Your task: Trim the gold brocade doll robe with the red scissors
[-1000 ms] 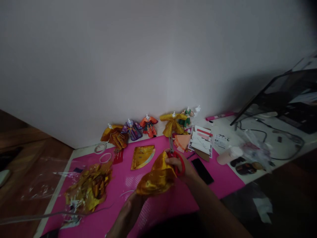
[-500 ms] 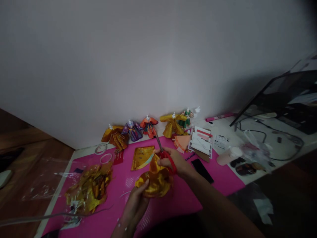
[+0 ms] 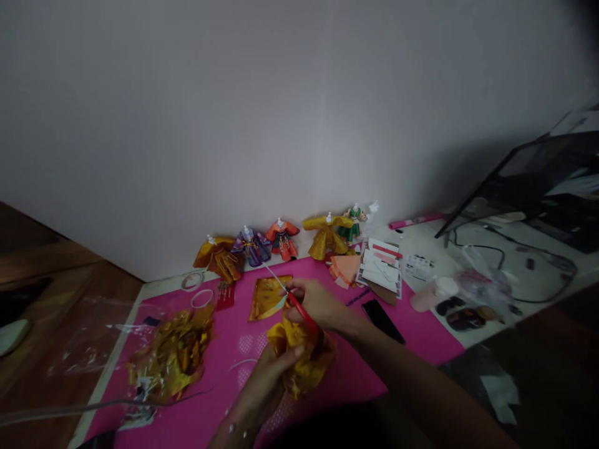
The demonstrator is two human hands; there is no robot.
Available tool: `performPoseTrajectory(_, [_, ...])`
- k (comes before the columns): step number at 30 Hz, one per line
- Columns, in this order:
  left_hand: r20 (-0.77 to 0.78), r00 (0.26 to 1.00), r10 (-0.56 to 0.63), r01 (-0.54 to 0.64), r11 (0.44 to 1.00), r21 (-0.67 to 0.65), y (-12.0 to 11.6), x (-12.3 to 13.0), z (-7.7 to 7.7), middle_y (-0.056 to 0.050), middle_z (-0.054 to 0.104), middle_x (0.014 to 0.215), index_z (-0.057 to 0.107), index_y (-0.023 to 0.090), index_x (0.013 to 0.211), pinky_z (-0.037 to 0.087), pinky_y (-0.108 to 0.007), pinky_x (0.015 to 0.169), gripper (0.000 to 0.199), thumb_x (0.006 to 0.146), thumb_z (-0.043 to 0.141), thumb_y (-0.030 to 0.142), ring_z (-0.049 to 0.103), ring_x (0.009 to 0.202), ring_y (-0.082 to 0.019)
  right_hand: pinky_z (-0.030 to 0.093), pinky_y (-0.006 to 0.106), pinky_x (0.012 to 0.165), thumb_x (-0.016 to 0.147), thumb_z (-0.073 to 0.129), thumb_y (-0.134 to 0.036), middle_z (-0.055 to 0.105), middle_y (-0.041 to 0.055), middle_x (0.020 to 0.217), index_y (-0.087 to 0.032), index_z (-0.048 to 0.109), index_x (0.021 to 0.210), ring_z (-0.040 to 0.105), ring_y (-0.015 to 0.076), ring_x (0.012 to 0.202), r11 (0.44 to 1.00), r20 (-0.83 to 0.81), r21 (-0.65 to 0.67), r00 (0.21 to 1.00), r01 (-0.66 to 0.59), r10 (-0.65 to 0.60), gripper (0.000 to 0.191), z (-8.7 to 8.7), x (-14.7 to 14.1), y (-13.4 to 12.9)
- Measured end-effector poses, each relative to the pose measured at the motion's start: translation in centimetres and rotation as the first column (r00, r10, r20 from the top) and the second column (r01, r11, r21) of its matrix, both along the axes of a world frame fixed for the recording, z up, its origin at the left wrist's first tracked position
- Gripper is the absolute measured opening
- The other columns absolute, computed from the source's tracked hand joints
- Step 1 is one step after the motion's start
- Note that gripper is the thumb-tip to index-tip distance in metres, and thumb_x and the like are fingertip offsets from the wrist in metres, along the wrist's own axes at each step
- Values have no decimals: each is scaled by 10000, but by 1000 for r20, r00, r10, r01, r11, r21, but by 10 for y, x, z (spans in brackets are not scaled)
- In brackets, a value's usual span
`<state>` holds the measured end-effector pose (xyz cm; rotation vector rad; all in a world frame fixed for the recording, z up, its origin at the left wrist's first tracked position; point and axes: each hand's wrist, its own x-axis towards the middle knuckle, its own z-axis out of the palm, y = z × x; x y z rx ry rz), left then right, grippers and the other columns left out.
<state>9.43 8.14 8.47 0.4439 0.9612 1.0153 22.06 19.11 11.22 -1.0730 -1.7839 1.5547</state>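
Observation:
My left hand pinches a crumpled piece of shiny gold fabric, thumb on top, low over the pink mat. Red-handled scissors are in my right hand, just above that fabric. Their blades point up and to the left, over a flat gold cloth piece lying on the mat. Whether the right fingers also touch the gold fabric, I cannot tell. Behind my hands, against the wall, stand small dressed doll bodies: one in orange, one in purple, and one in yellow-gold.
Gold scraps in clear plastic lie at the left of the pink mat. A cable crosses the lower left. To the right are a black phone, papers, a bottle and a dark screen.
The scissors have swung so their blades point further left, and my right hand has turned with them. The gold fabric in my left hand has shifted slightly down and right and is bunched differently.

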Motion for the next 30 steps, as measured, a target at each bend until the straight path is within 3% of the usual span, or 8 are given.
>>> performPoseTrajectory(3, [2,1000,-17,16,1000,11,0,5,7,-105,822,980,767,149,1047,561,-374,908,381,677,852,185,763,910,-270,383,220,516,623,727,-144,646,-45,705,-195,727,988,552,138,607,995,66,100,998,-14,7,368,8,-2,-4])
performPoseTrajectory(8, [35,999,-41,42,998,-37,-2,9,13,-104,821,918,798,152,948,562,-381,875,291,664,847,197,761,891,-281,363,240,547,654,768,-147,666,-26,715,-201,740,985,565,154,632,965,183,256,983,-58,10,337,23,-5,-9])
performPoseTrajectory(11, [86,996,-10,13,999,-35,-4,11,19,-95,823,918,807,170,954,562,-395,884,302,661,863,216,762,896,-287,359,250,565,717,816,-275,671,-10,734,-185,731,965,560,158,641,938,233,331,972,-100,22,277,38,-1,-8])
performPoseTrajectory(17, [167,986,19,-23,1000,21,-8,1,22,-120,825,1005,828,176,961,534,-417,985,307,694,871,320,741,1021,-309,418,249,610,841,758,-449,658,-14,780,-192,659,1128,575,153,667,906,125,423,989,15,-75,397,87,49,-13])
performPoseTrajectory(19, [221,975,29,-40,998,44,-9,-6,19,-118,828,996,827,183,988,518,-433,1018,314,708,860,319,736,1043,-315,420,236,593,843,767,-402,650,-30,758,-208,676,1086,560,145,655,924,129,379,992,-60,12,325,96,74,-23])
performPoseTrajectory(23, [316,949,19,-69,987,147,-9,-13,20,-105,827,1001,839,203,923,492,-449,1054,208,749,823,316,709,1114,-333,442,249,726,894,687,-169,737,-39,866,-283,739,1050,629,135,736,903,321,237,906,-358,275,200,91,107,-50])
performPoseTrajectory(27, [296,955,-24,-33,982,186,-8,-12,34,-116,798,1133,821,195,1029,493,-460,1047,279,783,794,325,670,1172,-351,426,224,614,852,705,-140,743,-31,780,-233,741,966,650,143,675,917,363,119,877,-380,316,151,79,113,-69])
performPoseTrajectory(30, [279,959,-51,-9,978,209,-6,-9,41,-131,753,1244,785,182,1134,529,-471,992,386,783,789,342,646,1190,-373,413,230,590,810,757,-163,748,-31,792,-262,741,1060,650,145,654,911,414,118,854,-395,316,270,77,111,-73])
